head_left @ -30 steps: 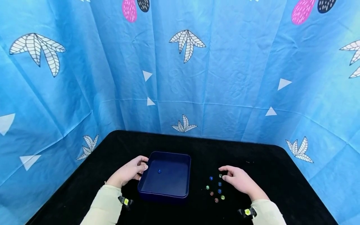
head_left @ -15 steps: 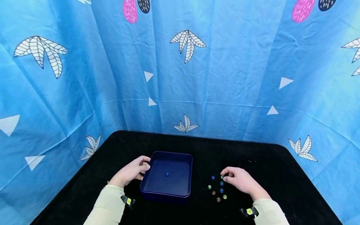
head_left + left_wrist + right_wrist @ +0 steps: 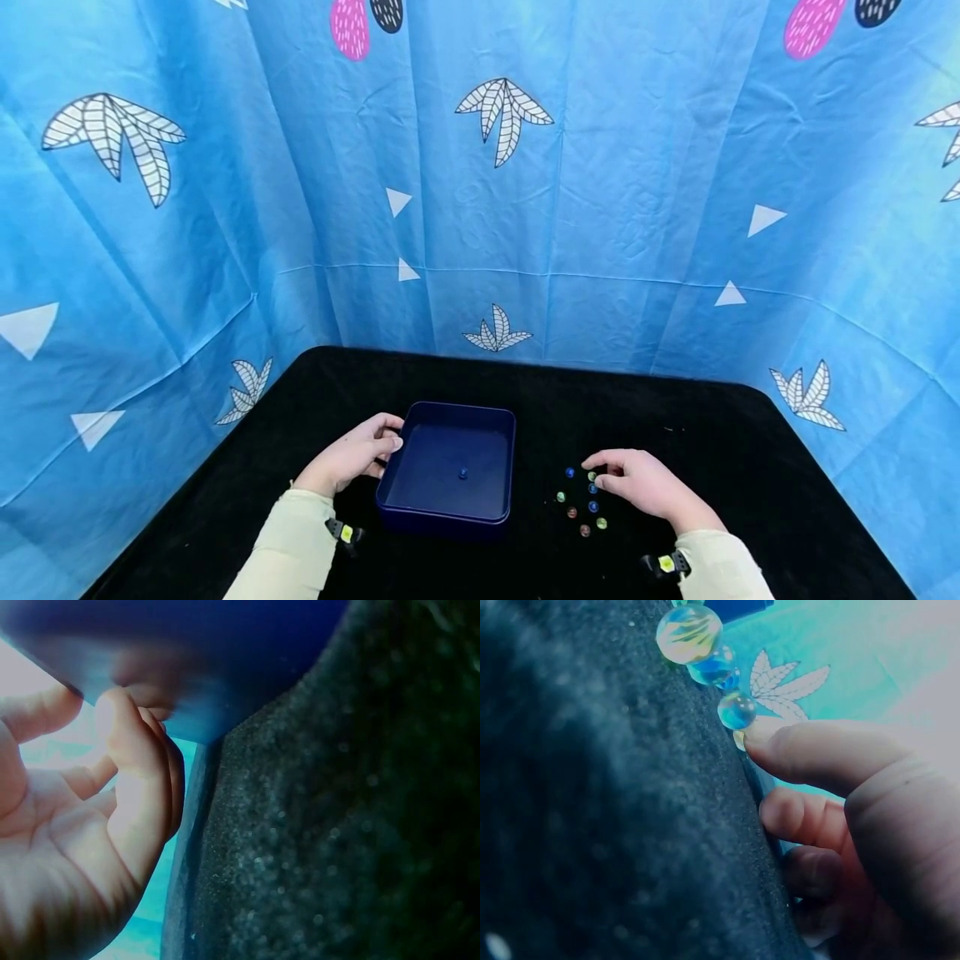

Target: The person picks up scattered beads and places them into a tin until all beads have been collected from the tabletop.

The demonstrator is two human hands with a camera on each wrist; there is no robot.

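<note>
In the head view my left hand grips the left side of a dark blue square box, thumb at the rim and curled fingers against the outer wall. One blue marble lies inside the box. To its right, my right hand is low over the cloth, index finger and thumb spread around a yellow-green marble. The right wrist view shows the thumb tip beside that small yellowish marble, partly covering it. A blue marble sits just nearer than the thumb.
Several other glass marbles lie loosely grouped between box and right hand, among them a blue one, a green one and a reddish one. Black cloth covers the table. A blue patterned curtain surrounds its far sides.
The blue marble in the box has rolled right and toward me. My right index finger and thumb closed around the yellow-green marble, then spread; it shifted slightly nearer. My left hand kept its grip.
</note>
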